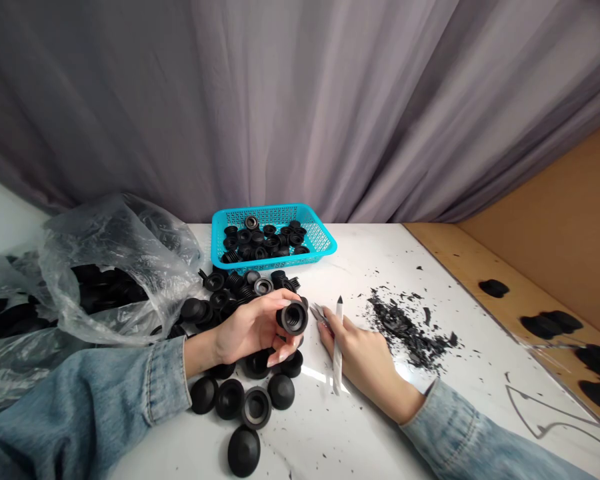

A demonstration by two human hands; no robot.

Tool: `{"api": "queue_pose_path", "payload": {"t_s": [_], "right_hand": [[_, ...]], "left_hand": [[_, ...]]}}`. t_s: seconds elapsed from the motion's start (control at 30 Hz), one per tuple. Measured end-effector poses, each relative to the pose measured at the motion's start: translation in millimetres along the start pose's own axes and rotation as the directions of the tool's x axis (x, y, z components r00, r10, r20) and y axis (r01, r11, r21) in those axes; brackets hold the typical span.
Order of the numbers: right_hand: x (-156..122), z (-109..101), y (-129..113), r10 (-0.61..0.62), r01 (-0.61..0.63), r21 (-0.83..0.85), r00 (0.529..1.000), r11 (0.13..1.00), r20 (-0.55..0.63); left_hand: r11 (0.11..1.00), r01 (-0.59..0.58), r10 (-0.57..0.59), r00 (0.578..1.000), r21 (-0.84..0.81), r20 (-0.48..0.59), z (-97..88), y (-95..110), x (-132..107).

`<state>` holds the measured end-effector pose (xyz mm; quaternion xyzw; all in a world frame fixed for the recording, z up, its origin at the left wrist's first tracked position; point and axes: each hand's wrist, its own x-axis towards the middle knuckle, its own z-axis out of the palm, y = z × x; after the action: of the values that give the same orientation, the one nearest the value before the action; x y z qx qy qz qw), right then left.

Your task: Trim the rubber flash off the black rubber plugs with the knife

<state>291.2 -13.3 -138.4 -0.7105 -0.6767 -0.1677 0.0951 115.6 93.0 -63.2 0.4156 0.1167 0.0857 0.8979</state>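
Observation:
My left hand grips a black rubber plug between thumb and fingers, its hollow, ringed opening facing me. Just right of it, my right hand is closed around a slim metal tool with pointed silver tips, perhaps tweezers or small scissors; its rear part is hidden by the fingers. A white pencil-like stick with a black tip also sits in the right hand, pointing away from me. The metal tips are near the plug but apart from it. Loose black plugs lie under and around my left hand.
A turquoise basket holding several black plugs stands at the back. On the left, a clear plastic bag holds more. Black rubber scraps are heaped on the white table at right. Black pieces and a thin grey frame lie farther right.

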Motion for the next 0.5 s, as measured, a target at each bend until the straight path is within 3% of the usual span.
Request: {"api": "queue_pose_path", "payload": {"t_s": [0.1,0.2,0.37,0.5], "right_hand": [[-1,0,1,0.0,0.0,0.045,1.0,0.999,-0.015],[0,0,2,0.041,-0.015,0.232,0.993,0.973,-0.109],[7,-14,2,0.261,-0.039,0.606,0.923,0.795,-0.283],[13,-40,0,0.273,-0.01,0.694,0.923,0.72,-0.27]], "left_hand": [[0.999,0.026,-0.026,1.0,-0.02,-0.002,-0.7,0,0],[0.997,0.064,-0.065,0.998,-0.051,-0.006,-1.0,0,0],[0.979,0.173,-0.175,0.984,-0.108,-0.009,-2.3,-2,3],[0.982,0.173,-0.176,0.984,-0.077,-0.029,-2.4,-4,3]]}}
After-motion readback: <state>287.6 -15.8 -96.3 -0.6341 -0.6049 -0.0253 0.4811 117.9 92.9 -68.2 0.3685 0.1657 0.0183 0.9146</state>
